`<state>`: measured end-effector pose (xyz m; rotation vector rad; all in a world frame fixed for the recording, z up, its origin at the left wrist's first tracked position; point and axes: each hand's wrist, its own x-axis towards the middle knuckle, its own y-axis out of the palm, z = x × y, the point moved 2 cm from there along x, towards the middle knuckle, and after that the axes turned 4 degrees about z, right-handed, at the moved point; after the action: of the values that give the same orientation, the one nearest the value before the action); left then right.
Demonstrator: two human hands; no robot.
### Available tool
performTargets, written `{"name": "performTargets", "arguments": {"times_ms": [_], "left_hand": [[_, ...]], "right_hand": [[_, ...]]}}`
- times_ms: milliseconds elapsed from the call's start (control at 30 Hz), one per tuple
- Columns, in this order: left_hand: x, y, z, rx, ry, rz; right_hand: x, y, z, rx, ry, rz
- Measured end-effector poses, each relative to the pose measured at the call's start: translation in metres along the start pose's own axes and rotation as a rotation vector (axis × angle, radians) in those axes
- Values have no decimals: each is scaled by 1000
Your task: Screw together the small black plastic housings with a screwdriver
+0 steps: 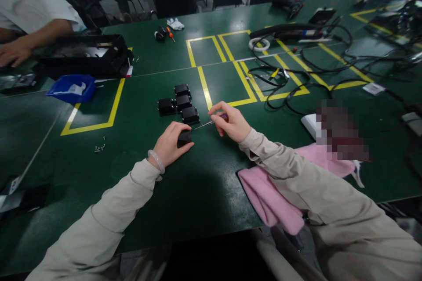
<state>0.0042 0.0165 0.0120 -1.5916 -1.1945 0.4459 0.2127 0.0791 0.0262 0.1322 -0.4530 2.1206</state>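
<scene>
My left hand (172, 144) is closed over a small black box (184, 138) and holds it down on the green table (198, 184). My right hand (230, 121) pinches a small screwdriver (211, 123) with a dark red handle. Its thin metal tip points left and meets the top of the box. Just beyond my hands lie several more black boxes (180, 103), set close together beside a yellow tape line.
A pink cloth (273, 193) lies under my right forearm. A blue tray (72, 88) and a black case (82, 55) sit at far left, by another person's arm (29, 41). Loose screws (100, 147) lie left of my hand. Tangled black cables (306, 66) cover the right.
</scene>
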Motion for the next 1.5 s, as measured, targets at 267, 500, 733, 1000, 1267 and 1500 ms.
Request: {"name": "performTargets", "arguments": {"times_ms": [267, 500, 733, 1000, 1267, 1500], "left_hand": [[0, 1, 1, 0, -8, -2], [-1, 1, 2, 9, -3, -5], [0, 1, 1, 0, -15, 3], [0, 0, 0, -2, -22, 9], [0, 0, 0, 4, -6, 2], [1, 1, 0, 6, -14, 14]], "right_hand": [[0, 0, -1, 20, 39, 0], [0, 0, -1, 15, 59, -7], [1, 0, -3, 43, 5, -9], [0, -1, 1, -35, 64, 5], [0, 0, -2, -50, 30, -40], [0, -3, 3, -73, 67, 8]]}}
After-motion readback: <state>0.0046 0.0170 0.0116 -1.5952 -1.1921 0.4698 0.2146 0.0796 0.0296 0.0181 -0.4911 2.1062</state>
